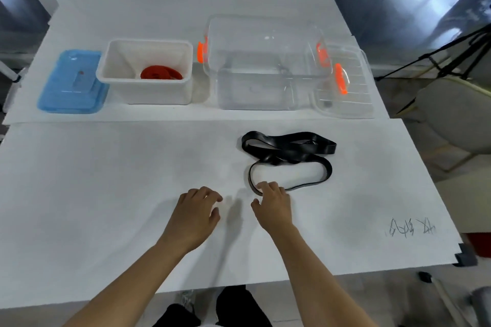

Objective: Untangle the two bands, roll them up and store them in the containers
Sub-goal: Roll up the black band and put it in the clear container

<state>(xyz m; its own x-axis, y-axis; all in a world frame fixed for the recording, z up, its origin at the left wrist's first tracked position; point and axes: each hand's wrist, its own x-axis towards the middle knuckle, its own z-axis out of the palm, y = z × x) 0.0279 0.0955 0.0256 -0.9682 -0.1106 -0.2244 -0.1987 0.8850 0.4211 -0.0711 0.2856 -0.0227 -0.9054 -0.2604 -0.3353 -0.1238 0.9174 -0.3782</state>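
Note:
A black band (291, 151) lies loose and twisted on the white table, with one open loop toward me. My right hand (273, 200) rests its fingertips on the near edge of that loop. Just left of it, my left hand (198, 207) hovers over the bare table, fingers loosely curled, holding nothing. A rolled red band (160, 73) sits inside the white container (159, 89) at the back left. Right of that stands a clear container (265, 66) with orange latches.
A blue lid (71, 82) lies left of the white container. A clear lid (345, 87) with an orange handle leans by the clear container. Pencil marks (410, 228) show near the table's right edge. Chairs and a tripod stand beyond the right side.

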